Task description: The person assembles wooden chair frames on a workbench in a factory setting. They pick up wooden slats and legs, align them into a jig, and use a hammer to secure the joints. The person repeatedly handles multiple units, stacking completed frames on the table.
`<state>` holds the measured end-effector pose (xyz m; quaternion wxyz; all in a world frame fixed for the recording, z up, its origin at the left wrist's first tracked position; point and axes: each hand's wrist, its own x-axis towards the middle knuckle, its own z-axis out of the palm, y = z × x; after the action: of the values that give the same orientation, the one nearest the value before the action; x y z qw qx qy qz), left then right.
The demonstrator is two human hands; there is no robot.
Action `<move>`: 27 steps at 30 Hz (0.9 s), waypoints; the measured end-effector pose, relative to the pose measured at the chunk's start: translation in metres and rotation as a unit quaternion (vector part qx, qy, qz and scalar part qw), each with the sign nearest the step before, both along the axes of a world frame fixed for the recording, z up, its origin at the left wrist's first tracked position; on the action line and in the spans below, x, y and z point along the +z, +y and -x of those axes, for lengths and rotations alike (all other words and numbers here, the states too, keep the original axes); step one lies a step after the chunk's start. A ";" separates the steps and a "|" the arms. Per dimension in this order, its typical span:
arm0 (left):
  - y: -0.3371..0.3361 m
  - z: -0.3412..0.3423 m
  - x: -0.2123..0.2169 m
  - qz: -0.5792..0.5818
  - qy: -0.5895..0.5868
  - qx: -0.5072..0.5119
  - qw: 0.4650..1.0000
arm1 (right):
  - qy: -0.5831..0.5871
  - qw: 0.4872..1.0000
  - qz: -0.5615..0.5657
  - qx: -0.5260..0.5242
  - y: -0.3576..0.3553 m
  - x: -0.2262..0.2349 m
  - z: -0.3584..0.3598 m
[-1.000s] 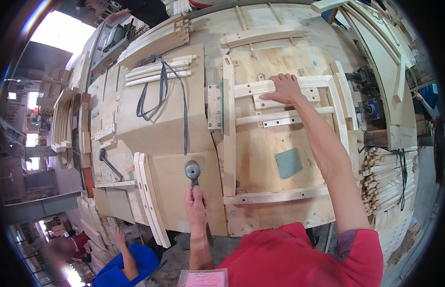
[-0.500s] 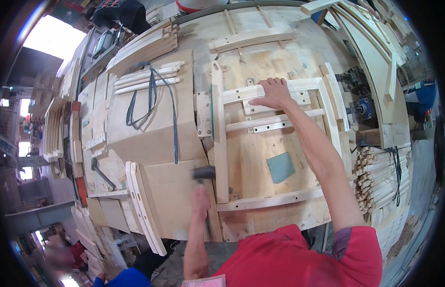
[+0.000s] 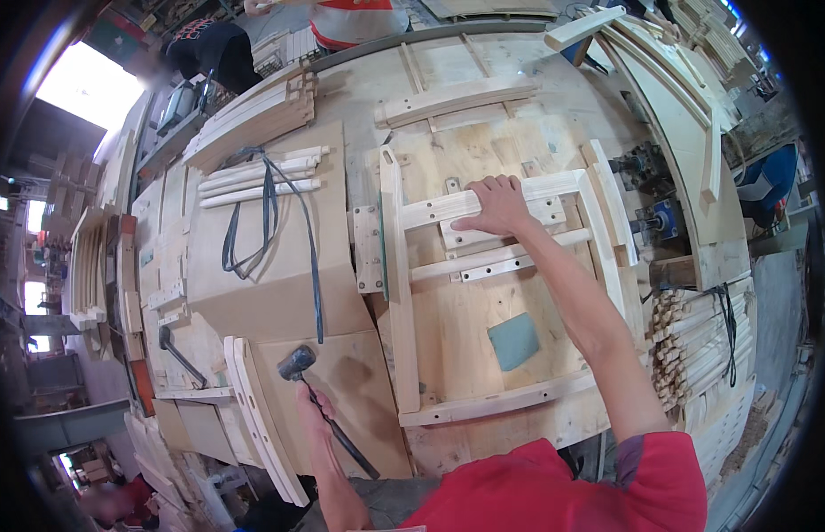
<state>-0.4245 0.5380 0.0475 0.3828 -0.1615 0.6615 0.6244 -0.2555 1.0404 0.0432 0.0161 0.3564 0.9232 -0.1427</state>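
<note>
My left hand (image 3: 315, 413) is closed round the handle of a black-headed mallet (image 3: 297, 362), left of the wooden frame and over the cardboard. The mallet head points up and away from me, apart from the wood. A pale wooden frame (image 3: 401, 310) lies on the plywood, with its long upright on the left and a round rail (image 3: 448, 265) across it. My right hand (image 3: 498, 206) grips the frame's far rail, fingers over its far edge and thumb on the near side. Beneath that palm is a short drilled block (image 3: 547, 211).
Cardboard (image 3: 253, 306) covers the bench's left part, with round sticks (image 3: 293, 166) and a dark strap (image 3: 316, 266) on it. Another hammer (image 3: 183, 359) lies farther left. A green pad (image 3: 514, 342) sits inside the frame. Bundled sticks (image 3: 683, 341) stand right. People work beyond the bench.
My left hand has swung the mallet left, away from the frame's left upright. My right hand keeps its hold on the far rail. The view has shifted slightly, so the bench appears lower.
</note>
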 end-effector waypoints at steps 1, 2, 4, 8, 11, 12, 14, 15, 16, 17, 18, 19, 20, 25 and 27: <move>-0.003 0.002 0.001 -0.007 0.003 0.006 1.000 | 0.000 1.000 0.003 -0.003 0.001 0.002 0.001; -0.007 0.001 0.001 0.011 0.023 -0.019 0.999 | 0.000 1.000 0.007 -0.006 0.000 0.003 0.003; -0.007 -0.013 0.004 0.045 0.056 -0.075 0.995 | -0.017 1.000 0.024 -0.006 -0.002 -0.001 0.000; 0.006 -0.027 0.019 0.037 0.125 -0.204 0.970 | 0.072 0.997 -0.018 0.024 -0.007 -0.015 -0.015; -0.026 -0.049 -0.005 0.017 0.049 -0.407 0.912 | 0.100 0.991 -0.086 0.003 -0.021 -0.025 -0.032; -0.021 -0.082 -0.007 0.026 0.052 -0.493 0.868 | 0.087 0.995 -0.053 0.006 -0.034 -0.023 -0.038; 0.013 -0.153 0.008 -0.114 0.189 -0.596 0.772 | 0.067 0.997 -0.037 0.033 -0.050 -0.015 -0.062; 0.020 -0.178 0.004 -0.077 0.153 -0.671 0.721 | 0.062 0.997 -0.027 0.048 -0.061 -0.008 -0.074; 0.027 -0.196 -0.002 -0.039 0.119 -0.738 0.663 | 0.080 0.997 -0.015 0.012 -0.072 -0.002 -0.087; 0.032 -0.215 -0.007 -0.047 0.118 -0.730 0.671 | 0.099 0.995 -0.002 -0.023 -0.084 0.005 -0.104; 0.036 -0.234 -0.011 -0.055 0.117 -0.723 0.678 | 0.118 0.991 0.011 -0.058 -0.094 0.013 -0.123; 0.032 -0.248 -0.012 -0.057 0.110 -0.713 0.690 | 0.121 0.986 0.029 -0.109 -0.107 0.023 -0.141; 0.032 -0.255 -0.011 -0.034 0.148 -0.716 0.682 | 0.126 0.978 0.040 -0.162 -0.114 0.033 -0.164; 0.061 -0.235 0.037 0.082 0.388 -0.626 0.672 | 0.046 0.926 -0.011 -0.374 -0.142 0.007 -0.292; 0.072 -0.203 0.038 0.215 0.504 -0.340 0.764 | 0.048 0.925 0.056 -0.372 -0.132 0.007 -0.312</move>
<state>-0.2215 0.6099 0.0858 0.1369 0.3339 0.8878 0.2856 0.0568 0.9085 0.0498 -0.0627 0.6656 0.7143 -0.2070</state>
